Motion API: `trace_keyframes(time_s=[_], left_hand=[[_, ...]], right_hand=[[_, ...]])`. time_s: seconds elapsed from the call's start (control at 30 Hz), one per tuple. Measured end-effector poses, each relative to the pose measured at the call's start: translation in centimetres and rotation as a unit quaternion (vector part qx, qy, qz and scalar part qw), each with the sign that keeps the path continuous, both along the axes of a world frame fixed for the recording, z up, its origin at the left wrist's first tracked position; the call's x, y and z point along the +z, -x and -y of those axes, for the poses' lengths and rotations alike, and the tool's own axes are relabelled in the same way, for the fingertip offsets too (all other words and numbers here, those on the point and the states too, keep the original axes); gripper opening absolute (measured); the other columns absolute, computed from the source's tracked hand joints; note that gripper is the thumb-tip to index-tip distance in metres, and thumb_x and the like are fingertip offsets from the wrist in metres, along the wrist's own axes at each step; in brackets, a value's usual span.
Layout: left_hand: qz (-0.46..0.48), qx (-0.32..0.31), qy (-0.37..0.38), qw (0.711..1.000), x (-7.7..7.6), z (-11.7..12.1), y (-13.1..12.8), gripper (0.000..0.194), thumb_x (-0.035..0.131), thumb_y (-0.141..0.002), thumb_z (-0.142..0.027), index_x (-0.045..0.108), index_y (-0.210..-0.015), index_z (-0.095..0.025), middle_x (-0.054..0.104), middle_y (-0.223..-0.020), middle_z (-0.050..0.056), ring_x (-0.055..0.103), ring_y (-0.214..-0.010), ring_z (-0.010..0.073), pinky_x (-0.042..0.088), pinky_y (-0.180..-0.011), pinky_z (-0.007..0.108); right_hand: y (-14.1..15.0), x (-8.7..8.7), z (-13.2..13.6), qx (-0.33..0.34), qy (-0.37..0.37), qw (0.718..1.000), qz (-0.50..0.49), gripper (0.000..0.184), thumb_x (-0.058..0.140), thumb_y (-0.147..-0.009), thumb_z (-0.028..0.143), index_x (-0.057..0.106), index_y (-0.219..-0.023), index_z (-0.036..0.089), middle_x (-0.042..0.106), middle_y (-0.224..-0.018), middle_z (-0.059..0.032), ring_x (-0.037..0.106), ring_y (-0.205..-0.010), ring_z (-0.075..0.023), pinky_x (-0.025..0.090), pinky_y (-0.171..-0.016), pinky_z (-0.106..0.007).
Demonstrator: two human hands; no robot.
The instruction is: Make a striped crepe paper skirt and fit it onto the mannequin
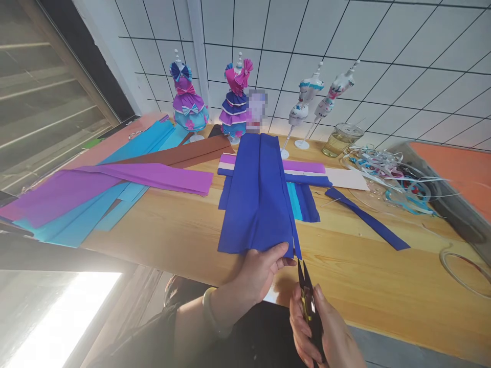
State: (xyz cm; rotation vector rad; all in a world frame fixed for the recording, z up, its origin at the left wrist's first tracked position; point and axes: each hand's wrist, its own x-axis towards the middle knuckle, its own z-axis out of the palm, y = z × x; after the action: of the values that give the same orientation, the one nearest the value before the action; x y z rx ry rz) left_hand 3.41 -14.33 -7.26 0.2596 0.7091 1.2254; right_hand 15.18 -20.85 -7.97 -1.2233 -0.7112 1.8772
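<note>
Closed around dark snips (309,309) with the right hand (328,329), with narrowly parted blades aimed up and away, just beside the near end of a narrow strip (296,246) along the right edge of the blue sheet (255,204). Pinching the near edge of that sheet, close to its right corner, between thumb and fingers of the left hand (264,268), with a pale bangle (214,313) around the wrist. Stretched from there away over the wooden table (364,276), lengthwise creased, and lying across a purple, white and blue band (307,174). Partly visible to the right of the sheet, below the band, as a turquoise strip (294,199) beside darker blue. Farther right, lying apart and slanting toward the near side, as a loose blue strip (370,221). Spread to the left in overlapping lengths: a purple sheet (172,178) on top, with a brown sheet (197,151) and light blue sheets (72,220) beneath. Standing behind, near the tiled wall (287,30): two dressed miniature forms (187,105) at left and two slimmer, barer forms (305,97) at right. Beyond these, to the right, a glass jar (339,142) and tangled ribbons (406,184) beside an orange panel (456,171).
</note>
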Motion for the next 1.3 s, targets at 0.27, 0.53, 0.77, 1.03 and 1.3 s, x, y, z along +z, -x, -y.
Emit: trace_keyframes(time_s=[0.27, 0.53, 0.77, 1.03, 1.3], left_hand=[[-0.016, 0.045, 0.085, 0.995, 0.3, -0.3, -0.1, 0.017, 0.075, -0.063, -0.025, 0.065, -0.07, -0.012, 0.062, -0.074, 0.003, 0.049, -0.058, 0.0093, 0.038, -0.046, 0.022], [0.069, 0.008, 0.059, 0.996, 0.7, -0.1, 0.2, 0.016, 0.064, -0.074, -0.018, 0.067, -0.087, -0.009, 0.065, -0.077, 0.006, 0.058, -0.062, 0.0097, 0.047, -0.056, 0.019], [0.12, 0.068, 0.094, 0.986, 0.9, -0.1, -0.1, 0.009, 0.062, -0.072, -0.007, 0.066, -0.08, -0.009, 0.068, -0.089, 0.009, 0.065, -0.081, 0.0175, 0.051, -0.083, 0.032], [0.124, 0.071, 0.083, 0.986, 0.8, -0.2, -0.2, 0.01, 0.065, -0.073, -0.014, 0.063, -0.082, -0.01, 0.067, -0.091, 0.008, 0.066, -0.088, 0.0226, 0.047, -0.094, 0.038], [0.124, 0.09, 0.12, 0.981, 0.5, 0.0, -0.9, 0.018, 0.065, -0.075, -0.022, 0.058, -0.089, -0.013, 0.062, -0.104, 0.01, 0.065, -0.087, 0.0216, 0.048, -0.087, 0.037]], right_hand=[[-0.8, 1.3, -2.7, -0.109, -0.02, 0.991, 0.08, 0.041, 0.068, -0.068, 0.054, 0.05, -0.081, 0.02, 0.026, -0.046, 0.0135, 0.021, -0.032, -0.0009, 0.024, -0.03, -0.014], [0.1, 1.6, -5.6, -0.039, -0.043, 0.975, 0.213, 0.043, 0.069, -0.064, 0.055, 0.052, -0.078, 0.019, 0.031, -0.035, 0.013, 0.027, -0.028, -0.0041, 0.025, -0.029, -0.017], [0.1, 1.6, -5.8, -0.022, -0.102, 0.95, 0.294, 0.037, 0.066, -0.067, 0.053, 0.056, -0.073, 0.018, 0.038, -0.038, 0.009, 0.031, -0.031, -0.0059, 0.024, -0.031, -0.019], [-1.4, 2.4, -4.6, -0.05, -0.003, 0.99, 0.133, 0.045, 0.056, -0.072, 0.064, 0.052, -0.086, 0.021, 0.031, -0.044, 0.0112, 0.02, -0.032, -0.0023, 0.015, -0.033, -0.017], [-0.4, 2.8, -3.5, -0.008, 0.108, 0.992, -0.064, 0.038, 0.058, -0.074, 0.056, 0.055, -0.076, 0.018, 0.039, -0.048, 0.0082, 0.019, -0.034, -0.0006, 0.017, -0.033, -0.016]])
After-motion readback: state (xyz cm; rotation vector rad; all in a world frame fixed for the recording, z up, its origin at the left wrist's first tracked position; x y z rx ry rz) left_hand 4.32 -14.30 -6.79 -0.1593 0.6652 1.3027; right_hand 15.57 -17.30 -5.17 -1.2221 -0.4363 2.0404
